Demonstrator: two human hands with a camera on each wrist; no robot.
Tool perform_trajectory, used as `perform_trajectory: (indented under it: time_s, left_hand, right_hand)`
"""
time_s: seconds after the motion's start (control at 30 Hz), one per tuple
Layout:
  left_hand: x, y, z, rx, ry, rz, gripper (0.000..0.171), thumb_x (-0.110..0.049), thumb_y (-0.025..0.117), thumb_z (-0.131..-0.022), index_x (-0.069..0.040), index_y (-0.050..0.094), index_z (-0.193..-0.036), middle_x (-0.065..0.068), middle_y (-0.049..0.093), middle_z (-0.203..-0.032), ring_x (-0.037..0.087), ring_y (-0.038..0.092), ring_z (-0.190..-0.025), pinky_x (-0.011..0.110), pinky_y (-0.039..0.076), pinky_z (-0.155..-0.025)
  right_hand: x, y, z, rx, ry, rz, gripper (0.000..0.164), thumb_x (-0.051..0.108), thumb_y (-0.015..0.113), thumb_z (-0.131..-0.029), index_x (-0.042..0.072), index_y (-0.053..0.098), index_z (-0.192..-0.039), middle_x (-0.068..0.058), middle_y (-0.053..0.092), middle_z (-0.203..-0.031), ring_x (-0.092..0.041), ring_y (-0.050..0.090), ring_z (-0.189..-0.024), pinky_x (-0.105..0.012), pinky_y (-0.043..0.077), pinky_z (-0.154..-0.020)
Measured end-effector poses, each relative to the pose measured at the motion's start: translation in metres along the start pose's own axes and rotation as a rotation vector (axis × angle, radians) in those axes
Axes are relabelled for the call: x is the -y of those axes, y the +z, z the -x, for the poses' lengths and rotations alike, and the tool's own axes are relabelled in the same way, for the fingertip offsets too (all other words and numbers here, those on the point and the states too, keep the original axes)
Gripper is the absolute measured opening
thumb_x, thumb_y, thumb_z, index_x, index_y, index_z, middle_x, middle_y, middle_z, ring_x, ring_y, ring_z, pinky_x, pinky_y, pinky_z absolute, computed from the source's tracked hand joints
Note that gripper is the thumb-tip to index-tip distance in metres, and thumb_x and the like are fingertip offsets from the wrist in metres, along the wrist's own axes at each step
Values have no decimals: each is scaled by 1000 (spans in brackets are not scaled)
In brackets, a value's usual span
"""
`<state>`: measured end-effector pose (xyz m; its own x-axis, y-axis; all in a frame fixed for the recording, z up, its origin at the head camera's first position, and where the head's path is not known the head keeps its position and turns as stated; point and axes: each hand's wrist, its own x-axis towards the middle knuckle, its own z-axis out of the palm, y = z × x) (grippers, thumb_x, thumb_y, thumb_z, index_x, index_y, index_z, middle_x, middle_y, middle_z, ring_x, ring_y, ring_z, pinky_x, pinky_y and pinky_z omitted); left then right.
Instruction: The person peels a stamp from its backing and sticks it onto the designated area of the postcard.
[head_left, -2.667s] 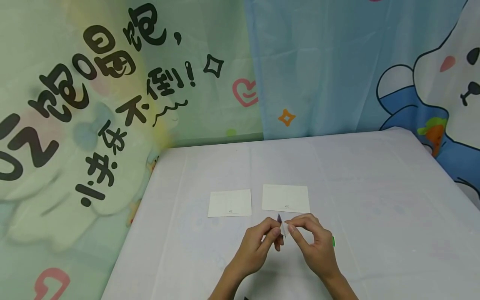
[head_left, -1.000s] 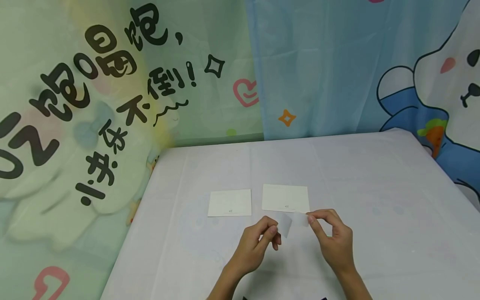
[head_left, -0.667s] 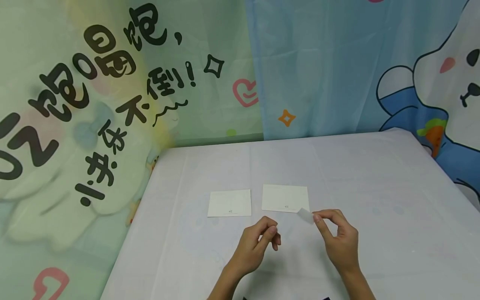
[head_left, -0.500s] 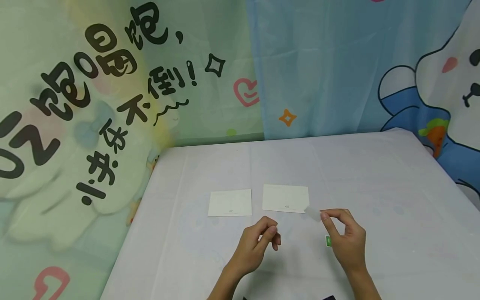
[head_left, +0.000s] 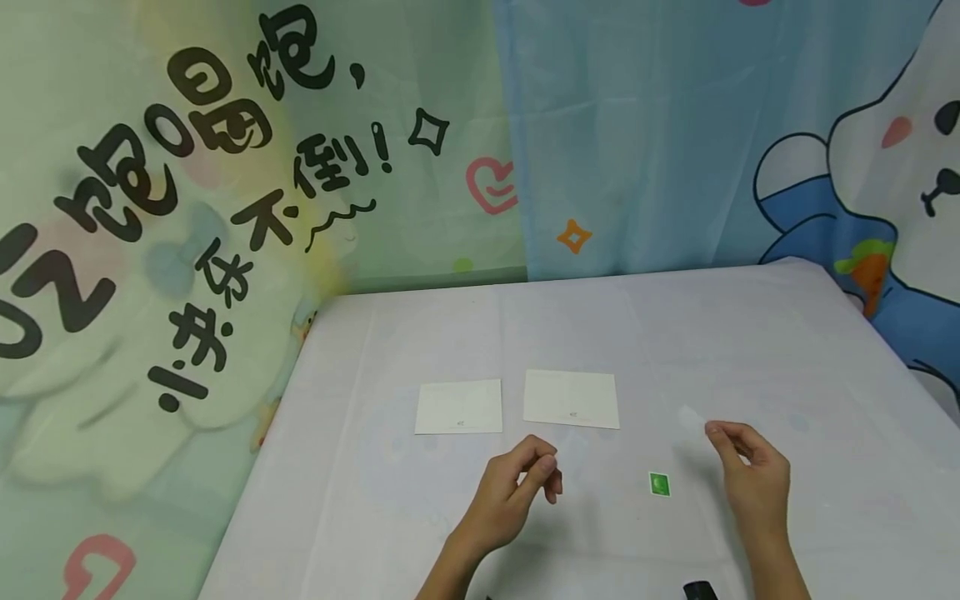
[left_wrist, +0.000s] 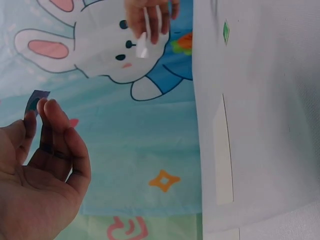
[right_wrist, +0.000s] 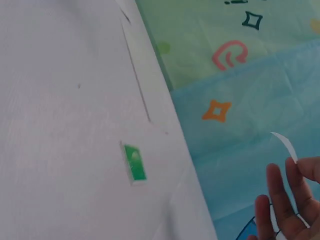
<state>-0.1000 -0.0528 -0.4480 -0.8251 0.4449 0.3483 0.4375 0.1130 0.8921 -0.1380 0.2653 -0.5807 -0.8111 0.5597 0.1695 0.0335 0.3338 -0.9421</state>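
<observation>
My left hand (head_left: 510, 487) hangs over the table in front of two white cards. Between its thumb and index finger it pinches a small purple-blue sticker (left_wrist: 36, 101), which shows in the left wrist view but is hidden in the head view. Out to the right, my right hand (head_left: 756, 487) pinches a small, thin translucent backing slip (right_wrist: 286, 143) by one end, its other fingers loosely bent. The left card (head_left: 459, 407) and the right card (head_left: 571, 399) lie side by side, each with a tiny mark near its front edge.
A small green stamp-like piece with a white border (head_left: 659, 484) lies on the white tablecloth between the hands. A black object (head_left: 700, 590) pokes in at the bottom edge. Printed cloth curtains (head_left: 637, 142) stand behind the table.
My hands were together at the sticker; the right one has pulled the translucent slip off and carried it right. The left hand has stayed nearly still. The green piece has come into full view.
</observation>
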Motion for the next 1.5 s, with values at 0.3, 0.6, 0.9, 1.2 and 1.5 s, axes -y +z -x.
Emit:
perform_trajectory:
  time_s: [0.3, 0.6, 0.9, 1.2, 1.5]
  left_hand:
    - [1, 0, 0, -1, 4, 3, 13, -9, 42, -98, -5, 52, -92, 3, 60, -72, 7, 57, -59, 27, 50, -65]
    - [1, 0, 1, -8, 11, 0, 12, -9, 42, -98, -8, 52, -92, 3, 60, -71, 5, 57, -60, 25, 50, -64]
    - [2, 0, 1, -6, 10, -1, 12, -8, 42, -98, -7, 52, -92, 3, 60, -71, 5, 57, -60, 24, 49, -64]
    - [2, 1, 1, -3, -2, -11, 12, -2, 42, -97, -5, 51, -89, 6, 59, -69, 5, 56, -59, 26, 49, -64]
    - [1, 1, 1, 2, -4, -4, 12, -9, 42, -98, -8, 52, -91, 2, 60, -70, 5, 57, -60, 25, 49, -66]
  right_hand:
    - [56, -9, 14, 121, 263, 213, 39, 39, 61, -87, 4, 68, -101, 9, 66, -86, -12, 53, -86, -25, 39, -68]
    - [39, -8, 8, 113, 194, 361, 36, 31, 57, -90, -1, 65, -104, -23, 62, -107, -38, 52, -103, -53, 26, -92]
    - [20, -5, 7, -61, -44, 477, 23, 17, 65, -82, -5, 68, -89, -25, 64, -96, -42, 49, -90, -55, 20, -84]
    - [17, -7, 8, -151, -107, 579, 22, 12, 65, -77, -8, 67, -85, -30, 61, -92, -45, 47, -89, -58, 17, -91]
    - [16, -8, 9, -158, -125, 588, 18, 11, 67, -76, -5, 68, -84, -29, 62, -93, -45, 46, -91, -57, 18, -91]
